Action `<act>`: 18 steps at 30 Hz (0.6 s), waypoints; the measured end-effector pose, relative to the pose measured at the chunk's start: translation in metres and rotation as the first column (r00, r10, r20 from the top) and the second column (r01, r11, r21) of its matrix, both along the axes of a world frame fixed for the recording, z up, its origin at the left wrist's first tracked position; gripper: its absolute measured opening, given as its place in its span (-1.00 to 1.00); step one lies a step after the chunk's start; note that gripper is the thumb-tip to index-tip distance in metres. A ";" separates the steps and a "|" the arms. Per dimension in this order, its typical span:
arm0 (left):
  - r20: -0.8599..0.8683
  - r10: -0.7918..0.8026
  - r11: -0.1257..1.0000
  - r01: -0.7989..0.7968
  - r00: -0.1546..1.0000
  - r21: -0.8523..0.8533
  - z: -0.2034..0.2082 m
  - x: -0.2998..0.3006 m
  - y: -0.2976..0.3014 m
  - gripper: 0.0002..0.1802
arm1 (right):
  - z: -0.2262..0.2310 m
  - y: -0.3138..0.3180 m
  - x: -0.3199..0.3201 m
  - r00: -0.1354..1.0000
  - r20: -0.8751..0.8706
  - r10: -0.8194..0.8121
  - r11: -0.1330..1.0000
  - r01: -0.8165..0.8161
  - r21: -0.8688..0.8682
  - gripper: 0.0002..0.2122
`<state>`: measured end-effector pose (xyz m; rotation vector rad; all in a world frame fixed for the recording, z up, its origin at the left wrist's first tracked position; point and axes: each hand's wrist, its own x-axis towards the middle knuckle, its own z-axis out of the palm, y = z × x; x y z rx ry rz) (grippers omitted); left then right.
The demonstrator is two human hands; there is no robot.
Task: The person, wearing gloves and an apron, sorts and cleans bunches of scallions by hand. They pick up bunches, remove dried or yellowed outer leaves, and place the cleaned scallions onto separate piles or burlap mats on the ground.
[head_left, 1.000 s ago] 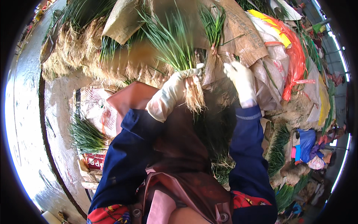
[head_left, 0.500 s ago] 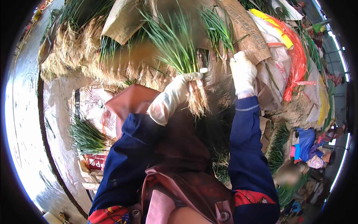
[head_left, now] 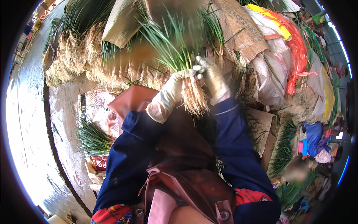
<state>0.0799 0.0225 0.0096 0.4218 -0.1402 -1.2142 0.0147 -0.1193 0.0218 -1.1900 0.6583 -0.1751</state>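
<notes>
In front of me, my left hand point(head_left: 168, 90), in a pale glove, grips a bunch of spring onions point(head_left: 180, 55) just above the bulbs. The green leaves fan upward and away, while the stringy roots point(head_left: 194, 98) hang below the fist. My right hand point(head_left: 214, 80), gloved too, meets the bunch from the right, its thumb and fingers pinched at the stems beside my left fingertips. Exactly which stem it pinches is hard to make out. Beyond it, more spring onions point(head_left: 213, 26) lie against a brown paper sack point(head_left: 244, 31).
A long pile of spring onions with tangled roots point(head_left: 87, 46) lies along the far side, partly under sacking point(head_left: 121, 22). At left, a smaller bunch point(head_left: 95, 139) rests on a printed bag point(head_left: 99, 108). Red plastic point(head_left: 296, 61) hangs at right. A brown apron point(head_left: 182, 149) covers my lap.
My right hand has come left and inward from beside the brown sack to the stems of the held bunch. The left hand keeps its grip, shifted slightly left.
</notes>
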 end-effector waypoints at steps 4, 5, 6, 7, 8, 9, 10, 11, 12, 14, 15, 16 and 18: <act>-0.179 -0.141 0.974 0.105 0.974 -0.200 -0.003 -0.001 0.003 -0.62 | -0.013 0.023 -0.007 0.988 0.155 -0.004 0.998 0.014 -0.062 -0.80; -0.049 -0.058 0.997 0.055 0.997 -0.059 -0.006 -0.002 0.002 -0.62 | -0.038 0.009 -0.012 0.997 -0.047 0.068 0.984 -0.074 -0.162 -0.79; -0.065 -0.064 0.993 0.057 0.996 -0.105 0.000 -0.004 -0.003 -0.64 | -0.056 -0.007 -0.018 0.962 -0.251 0.108 0.954 -0.171 -0.244 -0.77; -0.085 -0.039 0.990 0.027 0.996 -0.138 0.004 -0.001 0.000 -0.65 | -0.027 0.003 -0.013 0.821 -0.490 0.292 0.789 -0.497 -0.362 -0.77; -0.105 -0.014 0.985 -0.004 0.994 -0.170 0.005 0.001 0.003 -0.66 | 0.005 0.009 -0.011 0.593 -0.716 0.370 0.518 -0.771 -0.371 -0.77; -0.131 0.096 0.994 -0.103 0.987 -0.042 0.002 0.004 0.008 -0.66 | 0.026 0.018 -0.009 0.315 -0.889 0.332 0.182 -0.946 -0.267 -0.76; -0.188 0.031 0.997 -0.044 0.982 -0.065 0.005 0.003 0.008 -0.63 | 0.010 -0.006 -0.023 0.747 -0.647 0.153 0.508 -0.621 -0.597 -0.82; -0.142 0.085 0.994 -0.093 0.986 -0.049 0.005 0.001 0.003 -0.61 | -0.005 -0.030 -0.037 0.977 -0.209 -0.040 0.620 -0.140 -0.772 -0.88; -0.091 0.140 0.989 -0.143 0.986 -0.030 0.005 0.000 -0.002 -0.59 | 0.024 -0.039 -0.026 0.937 -0.290 -0.195 0.517 -0.153 -0.842 -0.80; -0.090 0.074 0.995 -0.068 0.993 0.068 -0.003 0.004 -0.005 -0.56 | 0.064 -0.058 0.004 0.732 -0.477 -0.487 0.243 -0.411 -0.879 -0.66; -0.092 0.034 0.993 -0.023 0.995 0.116 -0.004 0.004 -0.008 -0.55 | 0.056 -0.078 0.016 0.742 -0.528 -0.413 0.234 -0.473 -0.849 -0.64; -0.069 0.048 0.995 -0.042 0.996 0.087 -0.003 0.005 -0.007 -0.55 | 0.042 -0.093 0.022 0.748 -0.580 -0.324 0.219 -0.536 -0.815 -0.61; -0.028 0.073 0.997 -0.072 0.997 0.023 0.000 0.002 -0.012 -0.56 | 0.023 -0.113 0.015 0.808 -0.561 -0.182 0.354 -0.479 -0.804 -0.65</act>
